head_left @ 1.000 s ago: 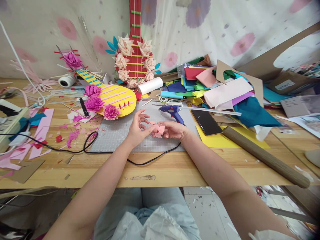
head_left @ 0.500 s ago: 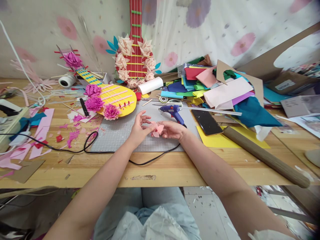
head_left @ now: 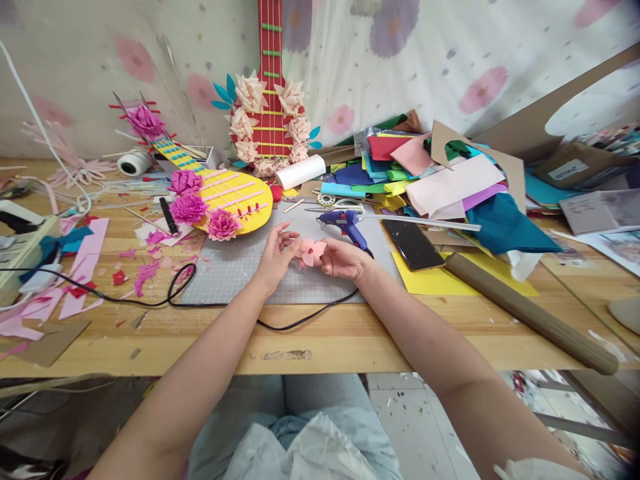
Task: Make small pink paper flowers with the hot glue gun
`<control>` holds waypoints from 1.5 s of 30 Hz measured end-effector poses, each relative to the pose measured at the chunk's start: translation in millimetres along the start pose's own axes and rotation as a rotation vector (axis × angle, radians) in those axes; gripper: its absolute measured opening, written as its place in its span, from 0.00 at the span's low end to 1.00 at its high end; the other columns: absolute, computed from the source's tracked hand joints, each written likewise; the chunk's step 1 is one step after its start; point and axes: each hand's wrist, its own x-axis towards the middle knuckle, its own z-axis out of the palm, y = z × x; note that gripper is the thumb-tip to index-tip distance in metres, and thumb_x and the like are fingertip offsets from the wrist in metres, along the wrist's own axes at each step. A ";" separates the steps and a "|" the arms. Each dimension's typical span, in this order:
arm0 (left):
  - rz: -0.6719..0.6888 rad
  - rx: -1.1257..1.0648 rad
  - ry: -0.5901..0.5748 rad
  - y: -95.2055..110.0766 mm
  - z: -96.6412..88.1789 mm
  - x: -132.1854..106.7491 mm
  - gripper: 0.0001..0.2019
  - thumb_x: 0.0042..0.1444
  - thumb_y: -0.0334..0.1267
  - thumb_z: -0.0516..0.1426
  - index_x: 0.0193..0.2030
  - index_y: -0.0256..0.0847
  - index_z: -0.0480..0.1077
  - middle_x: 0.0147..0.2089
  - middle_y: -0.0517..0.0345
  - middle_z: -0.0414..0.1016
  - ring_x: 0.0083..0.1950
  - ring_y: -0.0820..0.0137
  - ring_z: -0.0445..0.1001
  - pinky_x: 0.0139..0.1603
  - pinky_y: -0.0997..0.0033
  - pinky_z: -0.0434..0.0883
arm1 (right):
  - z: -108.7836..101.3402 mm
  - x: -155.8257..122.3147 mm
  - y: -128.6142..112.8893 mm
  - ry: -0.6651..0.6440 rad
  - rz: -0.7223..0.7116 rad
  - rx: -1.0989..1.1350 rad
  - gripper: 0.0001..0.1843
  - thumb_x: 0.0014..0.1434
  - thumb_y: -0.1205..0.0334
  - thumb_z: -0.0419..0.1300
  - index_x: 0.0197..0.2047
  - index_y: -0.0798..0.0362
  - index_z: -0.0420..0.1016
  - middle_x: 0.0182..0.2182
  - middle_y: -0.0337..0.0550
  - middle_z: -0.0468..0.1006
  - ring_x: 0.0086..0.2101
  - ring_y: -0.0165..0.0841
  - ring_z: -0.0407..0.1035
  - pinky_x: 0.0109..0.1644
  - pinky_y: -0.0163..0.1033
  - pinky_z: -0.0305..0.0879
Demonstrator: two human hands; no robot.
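Both hands meet over the grey cutting mat [head_left: 235,267] at the table's middle. My right hand [head_left: 344,259] pinches a small pink paper flower [head_left: 311,251] from the right. My left hand [head_left: 276,255] has its fingers curled, the tips touching the flower's left petals. A blue glue gun [head_left: 345,221] lies just behind the right hand, its black cord [head_left: 190,277] looping across the mat's front edge.
A yellow paper guitar with magenta flowers [head_left: 225,199] lies behind the left hand; a red one [head_left: 269,113] leans on the wall. A pile of coloured paper [head_left: 430,180], a black phone [head_left: 413,244], a yellow sheet [head_left: 435,281] and a brown tube [head_left: 530,313] sit to the right. Pink scraps [head_left: 80,267] litter the left.
The pink flower has been turned and lifted slightly, its face now showing toward the camera. Both hands stayed over the mat, fingers shifting around the petals.
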 end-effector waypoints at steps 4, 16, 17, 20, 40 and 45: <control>-0.063 -0.095 0.015 9.0 0.8 -1.7 0.27 0.45 0.49 0.64 0.50 0.42 0.64 0.41 0.55 0.71 0.41 0.71 0.72 0.34 0.74 0.69 | 0.9 -0.7 -0.4 0.009 -0.020 0.020 0.18 0.67 0.66 0.37 0.42 0.59 0.67 0.26 0.47 0.79 0.29 0.30 0.77 0.17 0.23 0.66; -0.258 -0.250 0.067 14.9 1.5 -0.1 0.24 0.38 0.33 0.65 0.44 0.38 0.63 0.29 0.64 0.74 0.28 0.75 0.73 0.35 0.73 0.68 | -3.5 0.5 -1.1 0.095 -0.127 -0.177 0.15 0.66 0.57 0.45 0.37 0.55 0.68 0.30 0.47 0.78 0.31 0.32 0.76 0.20 0.28 0.68; -0.266 -0.268 0.094 15.7 0.9 0.8 0.23 0.39 0.32 0.64 0.44 0.38 0.63 0.29 0.63 0.74 0.29 0.75 0.73 0.35 0.73 0.68 | -3.3 -0.2 -1.2 0.152 -0.191 -0.230 0.15 0.65 0.53 0.47 0.36 0.55 0.67 0.31 0.47 0.78 0.32 0.32 0.76 0.21 0.29 0.69; -0.282 -0.297 0.156 16.7 -1.0 3.1 0.22 0.39 0.31 0.63 0.43 0.38 0.63 0.28 0.63 0.74 0.30 0.76 0.74 0.34 0.75 0.67 | -0.2 0.5 0.3 0.348 -0.451 -0.386 0.14 0.59 0.50 0.57 0.34 0.53 0.66 0.32 0.43 0.76 0.33 0.31 0.74 0.24 0.31 0.71; 0.300 0.380 0.260 -0.4 -3.4 -3.0 0.16 0.46 0.34 0.61 0.41 0.42 0.61 0.27 0.66 0.68 0.28 0.77 0.68 0.31 0.76 0.65 | 10.0 25.3 14.4 0.574 -0.630 -0.044 0.13 0.46 0.70 0.64 0.32 0.52 0.62 0.22 0.32 0.73 0.23 0.24 0.69 0.26 0.29 0.67; 0.329 0.500 0.238 2.3 3.8 -10.6 0.16 0.49 0.36 0.60 0.43 0.43 0.60 0.29 0.65 0.71 0.29 0.77 0.71 0.31 0.76 0.66 | 10.0 32.3 20.3 0.635 -0.730 -0.032 0.14 0.44 0.68 0.64 0.31 0.51 0.61 0.22 0.29 0.69 0.24 0.23 0.67 0.26 0.28 0.66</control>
